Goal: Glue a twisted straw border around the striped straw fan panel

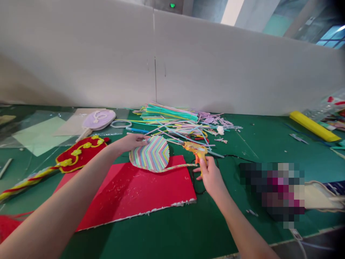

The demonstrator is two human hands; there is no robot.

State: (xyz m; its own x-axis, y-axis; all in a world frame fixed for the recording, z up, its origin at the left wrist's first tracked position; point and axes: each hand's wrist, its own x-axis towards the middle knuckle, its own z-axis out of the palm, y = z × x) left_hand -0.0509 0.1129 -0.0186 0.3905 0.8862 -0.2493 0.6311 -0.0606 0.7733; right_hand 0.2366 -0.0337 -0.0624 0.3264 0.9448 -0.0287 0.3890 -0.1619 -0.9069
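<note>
Your left hand (134, 141) pinches the upper-left edge of the striped pad (151, 154), which sits just right of and below those fingers. Pad's twisted cord (175, 167) runs rightward, free end near your right hand (210, 172). That one's wrapped round the handle of the glue gun (198, 148); barrel above the fist, long axis roughly left-right, nozzle toward your left hand. Red board (134, 194) below left hand, nearer you.

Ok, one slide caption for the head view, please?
Left hand holding a zigzag-striped piece, right hand gripping a yellow glue gun.
</note>
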